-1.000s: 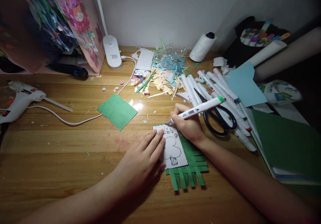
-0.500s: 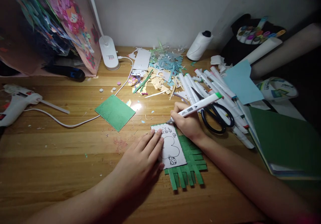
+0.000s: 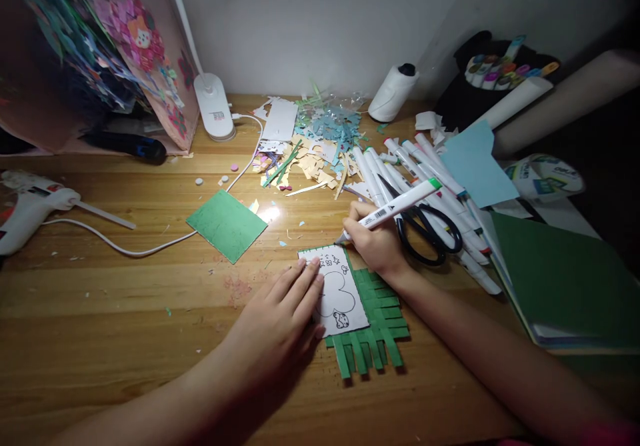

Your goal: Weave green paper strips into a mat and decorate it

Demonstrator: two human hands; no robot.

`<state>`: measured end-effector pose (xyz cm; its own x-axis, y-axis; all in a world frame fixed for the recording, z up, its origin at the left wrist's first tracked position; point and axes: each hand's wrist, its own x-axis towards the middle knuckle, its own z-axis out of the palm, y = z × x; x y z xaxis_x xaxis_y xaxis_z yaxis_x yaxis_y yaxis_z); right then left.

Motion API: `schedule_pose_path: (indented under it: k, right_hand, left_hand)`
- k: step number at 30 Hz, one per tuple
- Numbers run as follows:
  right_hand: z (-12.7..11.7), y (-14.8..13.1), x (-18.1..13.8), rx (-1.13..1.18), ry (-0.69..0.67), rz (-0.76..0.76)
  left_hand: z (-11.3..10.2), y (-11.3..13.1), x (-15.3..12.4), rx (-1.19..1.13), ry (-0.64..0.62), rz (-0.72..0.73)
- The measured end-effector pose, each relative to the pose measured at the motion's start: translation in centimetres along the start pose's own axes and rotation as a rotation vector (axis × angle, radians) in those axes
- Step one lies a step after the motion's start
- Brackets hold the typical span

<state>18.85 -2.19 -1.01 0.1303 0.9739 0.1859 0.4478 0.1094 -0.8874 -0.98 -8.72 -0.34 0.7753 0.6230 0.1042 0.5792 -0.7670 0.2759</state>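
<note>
A white card (image 3: 341,299) with black line drawings, among them a large rounded outline and small stars, lies on woven green paper strips (image 3: 383,313). My left hand (image 3: 285,303) rests flat across the card's left side, fingers stretched out. Between the fingers of my right hand (image 3: 375,239) is a white marker (image 3: 395,207) with a green end. Its tip meets the card's top edge near the right corner, where short marks run along the edge. Part of the drawing is hidden under my left fingers.
Black-handled scissors (image 3: 433,233) lie on a pile of markers (image 3: 450,199) at right. Paper scraps (image 3: 315,156) cover the back. A green card (image 3: 227,225), a glue gun (image 3: 37,203) and its cable are on the left. Green sheets (image 3: 560,279) lie far right.
The whole view has shifted slightly, so everything sits a little further left. My right hand and marker stay at the card's top edge; my left hand keeps its place on the card.
</note>
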Motion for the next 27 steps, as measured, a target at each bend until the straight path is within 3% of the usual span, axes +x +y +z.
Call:
schedule_pose_path:
  k: [27]
  right_hand:
    - [-0.53, 0.60, 0.32, -0.021, 0.038, 0.013]
  left_hand:
    - [-0.11, -0.12, 0.02, 0.002, 0.003, 0.021]
